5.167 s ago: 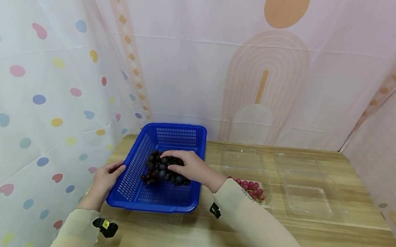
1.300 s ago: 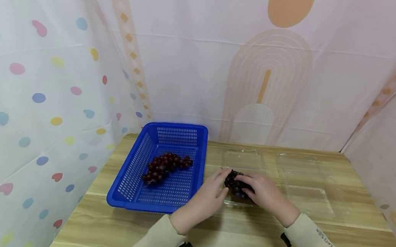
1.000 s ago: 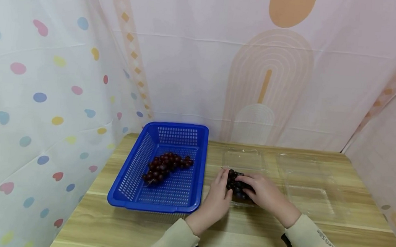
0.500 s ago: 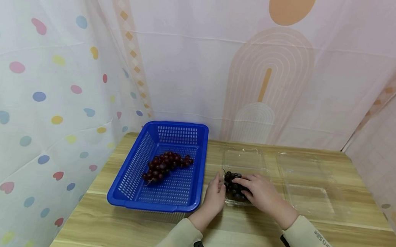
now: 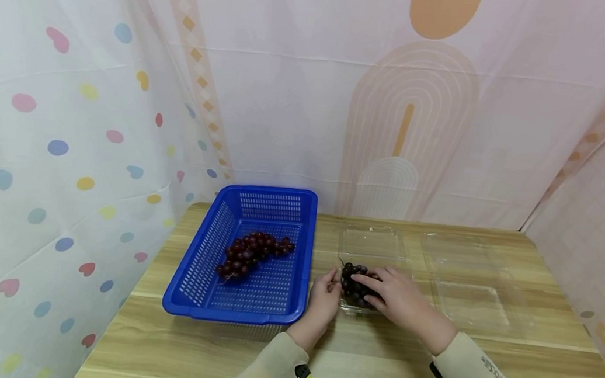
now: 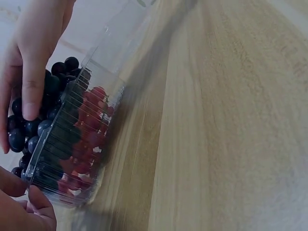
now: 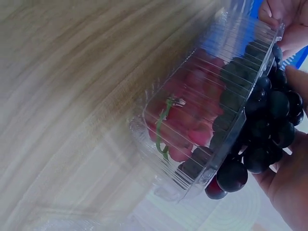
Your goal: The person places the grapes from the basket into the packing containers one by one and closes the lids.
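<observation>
A clear plastic clamshell box [image 5: 359, 310] sits on the table with its lid folded back. Red grapes [image 6: 94, 118] with a green stem fill its lower part, visible through the ribbed wall. A bunch of black grapes [image 5: 354, 281] lies on top of them and bulges above the rim. With thumb and finger my left hand [image 5: 322, 300] pinches the box's rim at the left corner. My right hand [image 5: 399, 296] rests over the black grapes, fingers spread and mostly straight; it hides part of the bunch.
Left of the box stands a blue plastic basket [image 5: 235, 316] holding a bunch of dark red grapes [image 5: 249, 254]. To the right, another clear clamshell box [image 5: 477, 288] lies spread on the wooden table [image 5: 374, 364]. Patterned curtains [image 5: 287, 106] hang behind and at the sides.
The black grapes have gone from the basket into the clear box. My left hand has moved from the basket to the bunch, then down to the box's rim. My right hand stays on the grapes.
</observation>
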Tool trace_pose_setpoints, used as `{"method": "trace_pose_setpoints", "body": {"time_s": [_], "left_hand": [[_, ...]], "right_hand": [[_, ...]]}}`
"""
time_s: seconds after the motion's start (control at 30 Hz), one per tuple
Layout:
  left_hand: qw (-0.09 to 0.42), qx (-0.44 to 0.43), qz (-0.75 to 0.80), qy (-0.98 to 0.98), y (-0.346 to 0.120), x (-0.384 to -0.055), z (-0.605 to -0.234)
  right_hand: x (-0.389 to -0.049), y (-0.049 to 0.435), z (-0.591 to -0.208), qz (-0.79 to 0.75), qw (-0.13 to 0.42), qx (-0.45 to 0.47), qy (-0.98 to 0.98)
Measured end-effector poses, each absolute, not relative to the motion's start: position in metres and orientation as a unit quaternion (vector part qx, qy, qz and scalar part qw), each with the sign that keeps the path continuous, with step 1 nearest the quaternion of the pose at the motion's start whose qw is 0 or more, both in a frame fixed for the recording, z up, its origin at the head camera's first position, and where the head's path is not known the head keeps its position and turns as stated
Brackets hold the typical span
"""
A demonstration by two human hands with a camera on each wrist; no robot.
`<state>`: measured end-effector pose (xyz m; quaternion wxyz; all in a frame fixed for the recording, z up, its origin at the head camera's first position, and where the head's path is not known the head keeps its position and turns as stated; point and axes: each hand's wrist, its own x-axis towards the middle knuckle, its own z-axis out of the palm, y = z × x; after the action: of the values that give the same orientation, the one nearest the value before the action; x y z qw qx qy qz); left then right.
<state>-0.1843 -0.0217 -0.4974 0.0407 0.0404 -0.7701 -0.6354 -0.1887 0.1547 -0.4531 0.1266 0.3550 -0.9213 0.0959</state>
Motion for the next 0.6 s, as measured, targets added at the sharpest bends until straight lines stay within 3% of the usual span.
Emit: {"method": "trace_pose_setpoints", "body": {"time_s": [0.2,0.6], "left_hand": [[0.06,0.056,-0.635,-0.768,-0.0193,-0.1843,-0.498],[0.064,0.058,-0.628,-0.773,-0.0205,-0.1852,-0.4967]], "right_hand": [[-0.183,0.1568,-0.454,0.135,0.123,0.333,-0.925],[-0.1831,0.1582,-0.4575,0.143,0.189,0.361,-0.902]]}}
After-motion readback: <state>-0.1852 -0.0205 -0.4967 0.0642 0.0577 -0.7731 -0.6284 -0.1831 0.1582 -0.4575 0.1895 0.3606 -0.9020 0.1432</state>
